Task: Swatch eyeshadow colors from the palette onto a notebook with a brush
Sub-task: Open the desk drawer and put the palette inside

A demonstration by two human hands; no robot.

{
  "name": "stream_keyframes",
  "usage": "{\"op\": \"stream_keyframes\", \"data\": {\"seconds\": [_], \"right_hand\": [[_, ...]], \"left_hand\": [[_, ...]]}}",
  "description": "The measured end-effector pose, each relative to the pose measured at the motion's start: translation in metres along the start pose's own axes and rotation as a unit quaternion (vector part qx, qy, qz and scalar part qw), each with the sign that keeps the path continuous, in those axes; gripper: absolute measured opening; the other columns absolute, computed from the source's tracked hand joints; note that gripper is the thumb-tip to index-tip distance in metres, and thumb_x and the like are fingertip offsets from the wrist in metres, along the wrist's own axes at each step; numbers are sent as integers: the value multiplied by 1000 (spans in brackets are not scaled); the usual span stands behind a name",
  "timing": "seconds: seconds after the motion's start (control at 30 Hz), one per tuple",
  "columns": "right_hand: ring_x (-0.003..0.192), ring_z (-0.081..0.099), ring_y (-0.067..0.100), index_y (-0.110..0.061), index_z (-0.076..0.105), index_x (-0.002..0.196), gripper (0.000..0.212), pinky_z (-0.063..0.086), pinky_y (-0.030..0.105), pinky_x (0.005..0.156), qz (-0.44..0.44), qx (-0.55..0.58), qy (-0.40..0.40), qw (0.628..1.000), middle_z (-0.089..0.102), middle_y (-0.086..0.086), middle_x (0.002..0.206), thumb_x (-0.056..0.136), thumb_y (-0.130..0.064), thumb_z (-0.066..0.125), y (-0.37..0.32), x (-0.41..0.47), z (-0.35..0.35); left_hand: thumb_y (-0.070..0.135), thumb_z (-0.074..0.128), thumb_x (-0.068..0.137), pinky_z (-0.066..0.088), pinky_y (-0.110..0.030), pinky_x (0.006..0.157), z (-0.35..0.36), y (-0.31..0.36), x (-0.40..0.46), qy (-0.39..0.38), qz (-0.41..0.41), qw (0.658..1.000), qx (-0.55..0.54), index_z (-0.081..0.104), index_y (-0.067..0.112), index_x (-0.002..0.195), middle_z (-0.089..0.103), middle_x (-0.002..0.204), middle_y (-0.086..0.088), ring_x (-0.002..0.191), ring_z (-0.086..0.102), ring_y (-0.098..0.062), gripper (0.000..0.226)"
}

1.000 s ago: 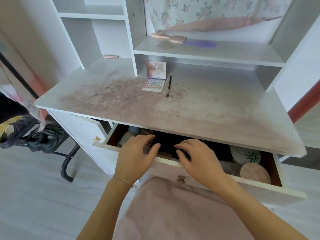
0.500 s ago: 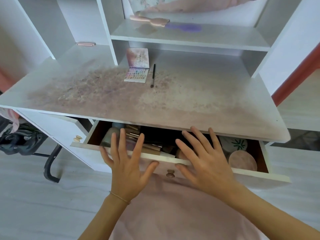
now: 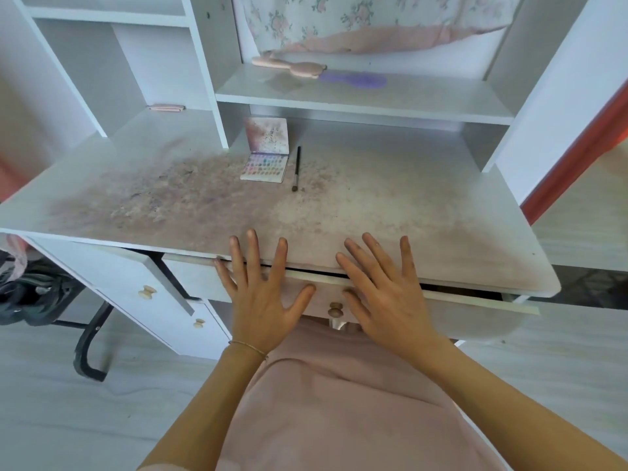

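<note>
An open eyeshadow palette (image 3: 265, 166) with several pastel pans lies far back on the stained white desk (image 3: 390, 205), its lid (image 3: 268, 136) standing up. A thin black brush (image 3: 296, 168) lies just right of it. No notebook shows. My left hand (image 3: 261, 300) and my right hand (image 3: 387, 297) are flat with fingers spread, pressing the front of the desk drawer (image 3: 475, 312), one on each side of its wooden knob (image 3: 335, 309). The drawer is almost closed, so its contents are hidden. Both hands are well short of the palette and brush.
A cupboard door (image 3: 149, 283) hangs ajar at lower left, beside a black chair frame (image 3: 88, 338). On the shelf (image 3: 373, 93) above lie a pink object (image 3: 292, 64) and a purple hairbrush (image 3: 356, 79). A floral cloth (image 3: 356, 22) hangs behind. My pink skirt (image 3: 339, 402) fills the foreground.
Both hands went from reaching into the open drawer to flat against its front, and the drawer has slid in nearly shut.
</note>
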State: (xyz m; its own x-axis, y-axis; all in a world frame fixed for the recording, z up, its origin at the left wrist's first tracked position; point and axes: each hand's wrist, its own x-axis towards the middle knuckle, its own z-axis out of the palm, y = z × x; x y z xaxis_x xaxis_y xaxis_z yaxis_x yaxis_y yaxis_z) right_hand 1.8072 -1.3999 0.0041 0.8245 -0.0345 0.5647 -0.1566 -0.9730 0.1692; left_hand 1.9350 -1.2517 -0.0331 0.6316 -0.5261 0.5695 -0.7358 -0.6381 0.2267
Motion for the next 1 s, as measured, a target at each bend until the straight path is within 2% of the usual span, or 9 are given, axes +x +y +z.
{"op": "stream_keyframes", "data": {"seconds": [0.1, 0.2, 0.3, 0.4, 0.5, 0.67, 0.73, 0.9, 1.0], "right_hand": [[133, 34, 29, -11, 46, 130, 46, 21, 57, 109, -50, 81, 23, 995, 44, 9, 139, 87, -28, 52, -4, -21, -2], [134, 34, 27, -11, 51, 129, 44, 28, 49, 108, -109, 141, -14, 984, 44, 9, 139, 86, -19, 49, -6, -51, -5], [131, 38, 26, -13, 54, 127, 44, 29, 47, 107, -109, 67, -58, 990, 45, 8, 138, 84, -20, 47, -3, -70, -2], [131, 37, 21, -12, 47, 132, 50, 21, 43, 110, -82, -5, -99, 992, 42, 5, 140, 84, -24, 43, 1, -75, 5], [135, 31, 15, -13, 39, 136, 57, 10, 36, 113, -69, -4, -133, 989, 36, -1, 143, 81, -29, 43, 7, -77, 13], [136, 21, 11, -14, 35, 137, 61, 5, 35, 114, -69, -9, -146, 987, 30, -1, 145, 79, -29, 44, 22, -67, 26], [135, 25, 13, -14, 37, 137, 59, 7, 37, 113, -46, -9, -157, 987, 34, -1, 144, 80, -30, 42, 25, -62, 30], [128, 42, 21, -13, 46, 133, 54, 9, 40, 111, -23, -13, -165, 986, 44, 2, 140, 80, -26, 37, 22, -57, 25], [128, 42, 24, -11, 51, 129, 56, 16, 46, 110, -46, -17, -148, 988, 44, 5, 140, 75, -20, 58, 17, -58, 22]], "left_hand": [[59, 32, 87, -3, -56, 111, -6, -8, -18, -6, 44, 999, -23, 9, 28, 145, -4, 154, -9, 140, -2, -37, 70], [53, 30, 91, 2, -57, 111, -11, -19, -51, -40, 115, 992, -32, 15, 26, 145, 2, 155, -10, 140, 4, -40, 62], [50, 30, 92, 8, -57, 110, -5, -25, -69, -97, 162, 982, -16, 14, 27, 145, 5, 154, -10, 140, 3, -39, 61], [50, 25, 92, 7, -53, 110, 7, -25, -70, -147, 160, 976, 14, 8, 28, 146, -7, 155, -6, 140, -5, -35, 61], [52, 21, 92, 3, -51, 111, 17, -24, -68, -166, 143, 975, 30, 5, 29, 145, -15, 154, -3, 140, -10, -34, 60], [53, 35, 84, 17, -61, 106, 21, -19, -51, -173, 154, 970, 69, 22, 26, 143, 11, 151, -14, 138, 4, -40, 66], [53, 39, 82, 25, -62, 102, 21, -17, -40, -184, 158, 967, 80, 30, 23, 141, 16, 148, -15, 136, 10, -43, 67], [49, 70, 66, 32, -62, 95, 18, -9, -36, -203, 142, 964, 100, 40, 21, 137, 22, 145, -17, 130, 17, -46, 83], [43, 75, 63, 31, -64, 94, 7, -7, -36, -205, 143, 962, 106, 45, 19, 134, 29, 144, -18, 129, 20, -45, 80]]}}
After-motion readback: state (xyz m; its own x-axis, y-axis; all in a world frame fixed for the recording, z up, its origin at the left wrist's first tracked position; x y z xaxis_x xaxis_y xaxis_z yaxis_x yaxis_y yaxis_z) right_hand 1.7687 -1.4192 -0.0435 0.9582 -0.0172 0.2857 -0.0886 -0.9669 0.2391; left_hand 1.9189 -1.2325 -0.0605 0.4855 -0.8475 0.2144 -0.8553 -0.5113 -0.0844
